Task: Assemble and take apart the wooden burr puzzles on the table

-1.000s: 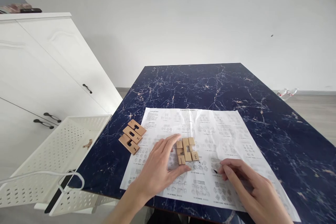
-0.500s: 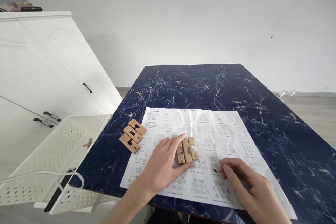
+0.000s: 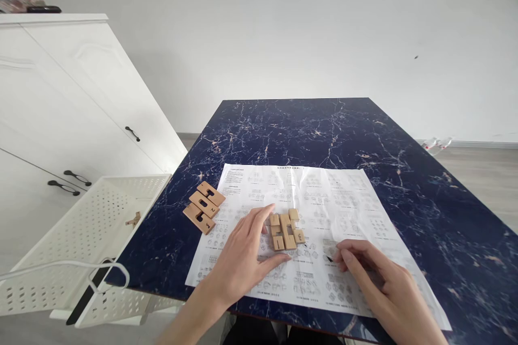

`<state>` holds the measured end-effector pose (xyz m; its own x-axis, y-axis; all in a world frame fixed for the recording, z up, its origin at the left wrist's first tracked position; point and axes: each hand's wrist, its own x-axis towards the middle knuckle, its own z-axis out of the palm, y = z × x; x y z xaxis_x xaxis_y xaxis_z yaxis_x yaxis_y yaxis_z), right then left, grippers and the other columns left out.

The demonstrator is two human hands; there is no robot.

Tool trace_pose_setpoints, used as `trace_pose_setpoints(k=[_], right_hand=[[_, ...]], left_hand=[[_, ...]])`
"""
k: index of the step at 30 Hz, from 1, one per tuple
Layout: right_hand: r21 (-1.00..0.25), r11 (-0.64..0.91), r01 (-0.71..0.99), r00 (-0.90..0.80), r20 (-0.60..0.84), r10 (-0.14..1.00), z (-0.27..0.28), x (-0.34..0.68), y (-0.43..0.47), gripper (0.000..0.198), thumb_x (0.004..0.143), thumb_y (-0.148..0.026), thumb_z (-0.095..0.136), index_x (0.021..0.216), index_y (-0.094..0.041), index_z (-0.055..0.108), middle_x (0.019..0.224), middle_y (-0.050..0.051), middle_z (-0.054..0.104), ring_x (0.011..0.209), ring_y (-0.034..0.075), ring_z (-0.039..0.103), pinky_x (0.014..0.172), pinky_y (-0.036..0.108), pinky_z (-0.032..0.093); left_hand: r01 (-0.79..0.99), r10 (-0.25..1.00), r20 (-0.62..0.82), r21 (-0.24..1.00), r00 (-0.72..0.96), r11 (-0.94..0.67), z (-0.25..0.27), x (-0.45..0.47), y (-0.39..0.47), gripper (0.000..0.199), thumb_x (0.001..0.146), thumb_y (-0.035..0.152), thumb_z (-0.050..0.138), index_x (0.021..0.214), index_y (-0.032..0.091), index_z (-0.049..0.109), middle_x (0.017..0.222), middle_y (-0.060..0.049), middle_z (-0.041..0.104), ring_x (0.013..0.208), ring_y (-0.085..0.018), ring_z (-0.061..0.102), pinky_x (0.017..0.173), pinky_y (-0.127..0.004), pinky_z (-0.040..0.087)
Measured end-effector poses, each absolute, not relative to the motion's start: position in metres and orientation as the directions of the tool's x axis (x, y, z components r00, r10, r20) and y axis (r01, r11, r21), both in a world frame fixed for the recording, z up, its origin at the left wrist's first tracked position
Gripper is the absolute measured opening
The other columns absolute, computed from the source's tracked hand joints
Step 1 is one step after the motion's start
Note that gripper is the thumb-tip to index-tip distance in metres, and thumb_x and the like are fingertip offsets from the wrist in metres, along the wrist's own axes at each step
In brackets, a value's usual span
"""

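Observation:
My left hand is open, with thumb and fingers spread around the left side of a small group of light wooden puzzle pieces. A gap shows between the hand and the pieces, which fit against each other and carry numbers. They lie flat on a creased printed sheet full of small diagrams. To their right, my right hand rests on the sheet with curled fingers and the thumb against the index finger. A small dark pointed tip shows beside its fingertips; whatever the fingers hold is hidden.
Several darker wooden pieces with cut-outs and numbers lie at the sheet's left edge. The sheet is on a dark blue marbled table. A white perforated basket with a cable stands at the left, before a white cabinet.
My left thumb and fingers have spread and drawn back left from the light wooden pieces. My right hand stays nearly as it was. The view has shifted slightly.

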<state>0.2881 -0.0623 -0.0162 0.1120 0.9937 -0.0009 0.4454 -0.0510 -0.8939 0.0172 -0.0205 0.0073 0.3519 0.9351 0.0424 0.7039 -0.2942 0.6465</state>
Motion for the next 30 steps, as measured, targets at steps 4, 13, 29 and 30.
trace_pose_setpoints(k=[4,13,29,30], right_hand=[[-0.886,-0.037,0.463,0.101,0.011,0.995,-0.017,0.289,-0.062,0.035,0.101,-0.059,0.061,0.102,-0.026,0.073,0.091,0.006,0.078,0.081,0.023,0.075,0.070,0.027,0.060],[-0.877,-0.028,0.480,0.073,0.008,0.997,-0.023,0.295,-0.060,0.036,0.101,-0.059,0.061,0.103,-0.026,0.074,0.091,0.006,0.080,0.081,0.023,0.078,0.069,0.026,0.061],[-0.855,-0.008,0.519,0.010,-0.003,1.000,-0.027,0.302,-0.056,0.031,0.102,-0.054,0.060,0.102,-0.027,0.075,0.091,0.005,0.081,0.079,0.022,0.079,0.064,0.022,0.062],[-0.851,-0.008,0.525,0.003,-0.008,1.000,-0.028,0.303,-0.056,0.032,0.103,-0.054,0.060,0.102,-0.027,0.075,0.091,0.005,0.081,0.080,0.022,0.080,0.063,0.021,0.061]], left_hand=[[0.699,0.932,0.028,0.653,0.362,-0.291,0.007,0.016,-0.023,0.081,0.097,0.054,0.074,0.163,0.042,0.029,0.138,-0.009,0.062,0.124,-0.034,0.067,0.105,-0.056,0.062],[0.649,0.934,0.008,0.718,0.357,-0.254,0.003,0.012,-0.023,0.084,0.094,0.051,0.078,0.162,0.044,0.030,0.139,-0.008,0.057,0.116,-0.030,0.068,0.105,-0.053,0.062],[0.638,0.939,-0.027,0.741,0.342,-0.211,0.004,0.009,-0.022,0.073,0.096,0.051,0.075,0.159,0.044,0.039,0.130,-0.006,0.064,0.120,-0.032,0.067,0.100,-0.049,0.065],[0.642,0.940,-0.036,0.740,0.338,-0.203,0.004,0.009,-0.022,0.073,0.096,0.050,0.076,0.159,0.044,0.039,0.130,-0.006,0.064,0.121,-0.032,0.067,0.101,-0.050,0.065]])
